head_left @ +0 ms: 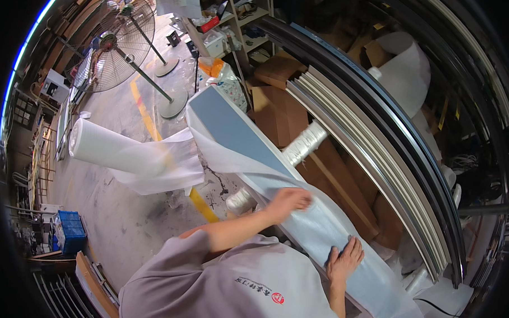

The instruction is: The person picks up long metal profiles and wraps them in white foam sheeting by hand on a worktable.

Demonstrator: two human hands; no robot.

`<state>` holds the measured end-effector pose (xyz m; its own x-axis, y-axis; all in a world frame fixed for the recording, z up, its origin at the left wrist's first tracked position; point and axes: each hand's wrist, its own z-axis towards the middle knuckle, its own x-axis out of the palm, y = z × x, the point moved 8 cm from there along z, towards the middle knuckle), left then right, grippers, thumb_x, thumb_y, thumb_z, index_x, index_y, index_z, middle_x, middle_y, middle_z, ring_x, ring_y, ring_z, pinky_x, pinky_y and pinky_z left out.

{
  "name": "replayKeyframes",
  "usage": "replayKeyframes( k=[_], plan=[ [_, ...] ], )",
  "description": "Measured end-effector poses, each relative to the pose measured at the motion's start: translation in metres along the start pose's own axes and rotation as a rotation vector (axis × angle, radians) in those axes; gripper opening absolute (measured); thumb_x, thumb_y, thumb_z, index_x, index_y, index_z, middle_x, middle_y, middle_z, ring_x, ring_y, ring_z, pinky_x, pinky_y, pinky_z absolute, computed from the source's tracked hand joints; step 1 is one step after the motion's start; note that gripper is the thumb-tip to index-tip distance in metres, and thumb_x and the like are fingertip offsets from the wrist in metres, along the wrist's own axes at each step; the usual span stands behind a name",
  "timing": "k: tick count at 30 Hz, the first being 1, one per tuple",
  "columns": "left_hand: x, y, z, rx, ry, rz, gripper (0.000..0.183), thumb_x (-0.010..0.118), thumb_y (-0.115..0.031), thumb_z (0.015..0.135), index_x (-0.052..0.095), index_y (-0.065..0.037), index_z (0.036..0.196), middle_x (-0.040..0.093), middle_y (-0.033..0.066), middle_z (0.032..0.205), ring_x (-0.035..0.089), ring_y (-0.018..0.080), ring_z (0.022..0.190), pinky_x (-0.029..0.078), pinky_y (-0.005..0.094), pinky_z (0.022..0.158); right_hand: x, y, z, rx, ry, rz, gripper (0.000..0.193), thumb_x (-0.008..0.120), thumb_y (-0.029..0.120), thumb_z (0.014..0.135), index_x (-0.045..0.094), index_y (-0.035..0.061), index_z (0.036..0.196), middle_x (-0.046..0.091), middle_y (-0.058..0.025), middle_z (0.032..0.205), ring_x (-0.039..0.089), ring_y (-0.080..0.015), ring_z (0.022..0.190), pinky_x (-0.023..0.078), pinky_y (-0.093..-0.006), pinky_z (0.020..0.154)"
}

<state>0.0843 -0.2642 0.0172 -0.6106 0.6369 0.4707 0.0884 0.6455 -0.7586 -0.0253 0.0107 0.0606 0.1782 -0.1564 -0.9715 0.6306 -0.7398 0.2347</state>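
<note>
A long grey-blue panel (231, 130) lies slantwise in front of me, from the upper middle to the lower right. White foam sheet (313, 233) covers its nearer part, and a loose flap of the same sheet trails along the left edge toward the far end. My left hand (289, 204), slightly blurred, is over the middle of the panel with its fingers curled in on the foam sheet. Farther down the panel, my right hand (345, 260) rests on the foam with its fingers stretched out.
Wrapped supports (306, 144) stick out beneath the panel. On the right, long profiles (372, 157) are stacked beside brown cardboard (332, 176). A white foam roll (101, 145) is to the left, beyond it a standing fan (110, 42). A blue crate (70, 231) stands lower left.
</note>
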Motion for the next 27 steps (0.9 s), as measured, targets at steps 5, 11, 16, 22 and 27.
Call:
replayKeyframes(
  k=[5, 11, 16, 22, 27],
  plan=[
    [-0.184, -0.042, -0.046, 0.288, -0.263, -0.85, 0.048, 0.044, -0.045, 0.104, 0.059, -0.004, 0.126, 0.068, 0.0121, 0.11, 0.066, 0.0294, 0.106, 0.054, 0.0425, 0.093, 0.004, 0.009, 0.002, -0.017, -0.001, -0.041, 0.071, 0.057, 0.042, 0.093, 0.044, -0.0029, 0.146, 0.049, -0.024, 0.144, 0.042, -0.0409, 0.137, 0.023, -0.0571, 0.119],
    [-0.342, -0.097, -0.072, 0.895, -0.507, -0.846, 0.054, 0.041, -0.051, 0.103, 0.057, -0.009, 0.134, 0.065, 0.0089, 0.122, 0.064, 0.0296, 0.11, 0.052, 0.0465, 0.099, 0.004, 0.019, 0.003, -0.055, 0.011, -0.028, 0.071, 0.058, 0.042, 0.093, 0.044, -0.006, 0.144, 0.05, -0.0242, 0.142, 0.043, -0.0414, 0.134, 0.024, -0.0568, 0.118],
    [-0.42, -0.17, -0.068, 1.044, -0.353, -0.356, 0.06, 0.039, -0.056, 0.1, 0.061, -0.007, 0.128, 0.066, 0.0112, 0.119, 0.064, 0.0299, 0.108, 0.055, 0.0453, 0.094, 0.006, 0.018, 0.007, -0.069, 0.014, -0.034, 0.072, 0.057, 0.043, 0.093, 0.044, -0.0072, 0.143, 0.051, -0.0252, 0.14, 0.044, -0.0427, 0.132, 0.025, -0.0572, 0.117],
    [-0.449, -0.239, -0.058, 0.75, -0.782, -0.64, 0.038, 0.048, -0.036, 0.102, 0.067, -0.006, 0.116, 0.07, 0.0099, 0.106, 0.068, 0.0266, 0.1, 0.056, 0.0442, 0.087, 0.001, 0.013, 0.012, -0.032, 0.001, -0.033, 0.072, 0.057, 0.041, 0.091, 0.045, -0.0074, 0.143, 0.051, -0.0275, 0.138, 0.044, -0.0453, 0.13, 0.026, -0.0586, 0.116],
    [-0.474, -0.354, -0.039, 0.688, -0.939, 0.7, 0.026, 0.052, -0.019, 0.101, 0.067, -0.003, 0.114, 0.072, 0.0139, 0.101, 0.069, 0.0314, 0.094, 0.054, 0.0472, 0.082, 0.002, 0.01, 0.013, -0.025, 0.021, -0.017, 0.077, 0.057, 0.045, 0.089, 0.045, -0.0082, 0.142, 0.051, -0.03, 0.137, 0.045, -0.0487, 0.127, 0.027, -0.0599, 0.115]
  ],
)
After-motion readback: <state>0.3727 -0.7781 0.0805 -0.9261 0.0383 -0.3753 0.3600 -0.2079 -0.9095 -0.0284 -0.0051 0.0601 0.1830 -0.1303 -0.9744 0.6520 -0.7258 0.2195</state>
